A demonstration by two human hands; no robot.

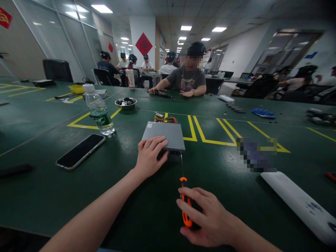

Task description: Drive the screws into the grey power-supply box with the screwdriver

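Right hand: at the near right of the table (136,210), the person's right hand (212,218) holds the driver (183,179) by its orange handle, fingers curved loosely around it, thumb apart from them. How firm the grip is cannot be told.
Turning: a light, even turn from the fingers would probably serve better than a twist of the whole wrist.
Driver: it points away from the person, its shaft reaching the box's near right corner. The tip's exact seat is too small to tell.
Line: shaft and handle should run straight into the point of contact, with gentle forward pressure; a slant could let the tip slip.
Left hand: the left hand (149,155) lies on the box's near left part, fingers over the top, thumb spread by the near edge.
Bracing: its weight should match the driver's push, lest the box slide away, and the thumb is best well left of the shaft.
Box: the grey box (172,136) lies flat, just left of the yellow tape (192,129).
Phone: left of the box, lying flat (81,151).
Bottle: upright (101,115), beyond the phone.
Wires: bundled at the box's far edge (170,119).
Bowl: far left of the box (126,106).
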